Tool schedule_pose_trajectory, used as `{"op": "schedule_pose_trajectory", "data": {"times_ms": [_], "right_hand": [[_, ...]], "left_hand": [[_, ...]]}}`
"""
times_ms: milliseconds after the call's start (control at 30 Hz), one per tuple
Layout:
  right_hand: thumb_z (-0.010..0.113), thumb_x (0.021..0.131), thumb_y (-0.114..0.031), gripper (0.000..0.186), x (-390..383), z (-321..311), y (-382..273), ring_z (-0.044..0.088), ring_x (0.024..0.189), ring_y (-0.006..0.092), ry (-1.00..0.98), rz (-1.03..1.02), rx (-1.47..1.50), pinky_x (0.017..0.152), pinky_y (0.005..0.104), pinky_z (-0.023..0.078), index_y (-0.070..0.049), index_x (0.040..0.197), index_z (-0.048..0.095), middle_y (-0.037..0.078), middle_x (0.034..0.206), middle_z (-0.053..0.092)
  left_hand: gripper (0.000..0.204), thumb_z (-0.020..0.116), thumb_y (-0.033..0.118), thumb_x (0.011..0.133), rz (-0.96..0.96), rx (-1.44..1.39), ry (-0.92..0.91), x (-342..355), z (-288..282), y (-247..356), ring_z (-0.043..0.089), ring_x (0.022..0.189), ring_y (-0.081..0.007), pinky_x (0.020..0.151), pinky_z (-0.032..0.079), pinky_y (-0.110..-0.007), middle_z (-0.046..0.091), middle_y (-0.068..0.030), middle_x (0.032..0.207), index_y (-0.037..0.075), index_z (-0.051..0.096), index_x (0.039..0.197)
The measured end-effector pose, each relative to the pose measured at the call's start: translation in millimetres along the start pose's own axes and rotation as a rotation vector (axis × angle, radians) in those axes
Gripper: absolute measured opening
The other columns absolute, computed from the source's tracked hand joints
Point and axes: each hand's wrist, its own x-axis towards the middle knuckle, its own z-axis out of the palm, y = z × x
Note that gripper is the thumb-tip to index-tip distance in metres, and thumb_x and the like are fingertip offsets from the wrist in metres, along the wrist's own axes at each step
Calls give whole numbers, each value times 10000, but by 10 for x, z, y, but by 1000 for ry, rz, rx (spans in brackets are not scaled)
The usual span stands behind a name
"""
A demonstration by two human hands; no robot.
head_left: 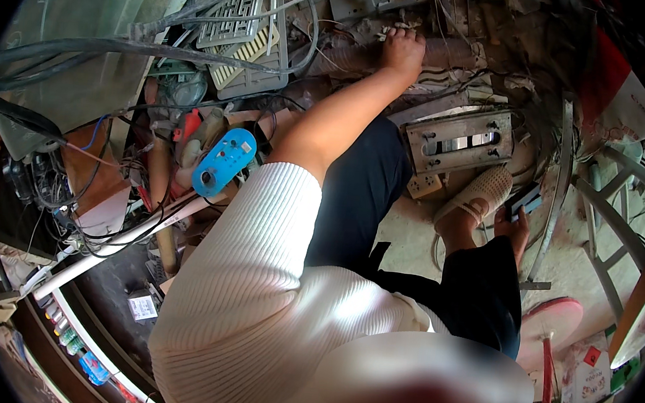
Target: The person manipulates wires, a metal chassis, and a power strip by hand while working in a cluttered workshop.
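My left hand (403,53) reaches far forward into a heap of clutter. Its fingers are curled down at the edge of a dusty, ribbed, tube-like piece (458,54), and what they grip, if anything, is hidden. Low on the right, beside my knee, my right hand (515,232) is closed around a dark, flat object with a pale grey edge (523,202), whose kind I cannot make out. Between the hands lies a dusty metal plate (470,141) with a long shiny slot. A beige socket block (425,184) sits against its near side.
Thick grey cables (114,45) cross the upper left, over slotted plastic grilles (238,21). A blue oval panel (224,162) lies left of my arm. My shoe (484,193) stands beside the plate. At right are metal legs (615,189) and a round red-rimmed seat (554,320).
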Motion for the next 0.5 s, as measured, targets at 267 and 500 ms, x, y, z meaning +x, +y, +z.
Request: {"op": "schedule_pose_trajectory", "data": {"times_ms": [267, 500], "right_hand": [[573, 904, -111, 245, 48, -86, 63, 583, 950, 255, 71, 30, 109, 809, 380, 491, -22, 1127, 525, 112, 1050, 622], [575, 904, -110, 239, -28, -47, 74, 588, 934, 262, 17, 44, 89, 783, 394, 506, -17, 1117, 521, 123, 1039, 622]], "left_hand": [[552, 839, 302, 511, -33, -17, -41, 31, -25, 29, 563, 973, -265, 872, 398, -404, 632, -99, 963, 77, 614, 962], [597, 839, 344, 497, -36, -82, 32, 15, -61, 2, 544, 990, -258, 905, 354, -418, 617, -72, 980, 124, 627, 1010]]}}
